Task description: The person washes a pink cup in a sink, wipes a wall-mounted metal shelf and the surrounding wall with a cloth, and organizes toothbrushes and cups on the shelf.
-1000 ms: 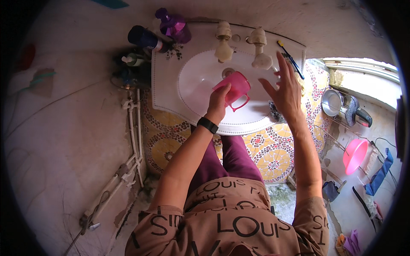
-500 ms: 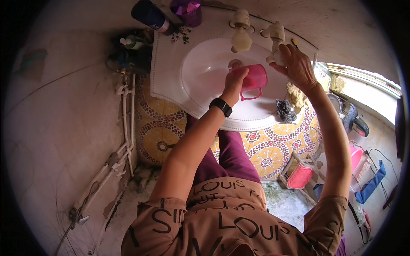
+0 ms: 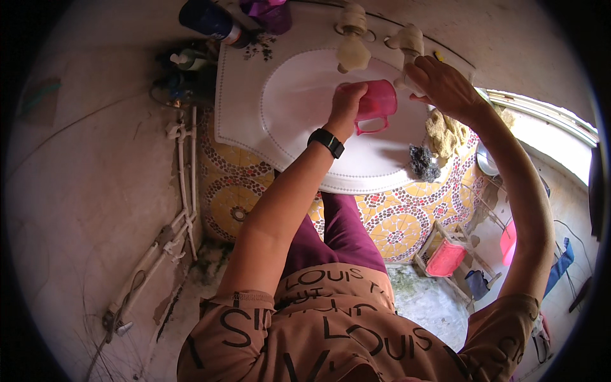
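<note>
My left hand [image 3: 345, 109], with a black watch on its wrist, grips a translucent pink mug [image 3: 382, 100] over the white sink basin [image 3: 280, 137]. The mug is tipped on its side, its handle toward me. My right hand [image 3: 447, 88] is closed around the right-hand white tap [image 3: 408, 42], whose lower part the fingers partly cover. Left of it, a second white tap [image 3: 354, 44] stands untouched. On the sink's right rim lie a dark, crumpled scrubber [image 3: 424, 164] and a tan fibrous scrubber [image 3: 445, 135].
At the back left stand a dark blue container [image 3: 210, 22] and a purple cup [image 3: 270, 14]. Pipes [image 3: 184, 184] run down the left wall. A wooden rack with a red item [image 3: 447, 258] sits on the floor at right, near a bright window ledge [image 3: 547, 121].
My right hand has shifted slightly upward at the tap, its elbow swinging outward. The mug stays in my left hand over the basin, and the view has shifted slightly.
</note>
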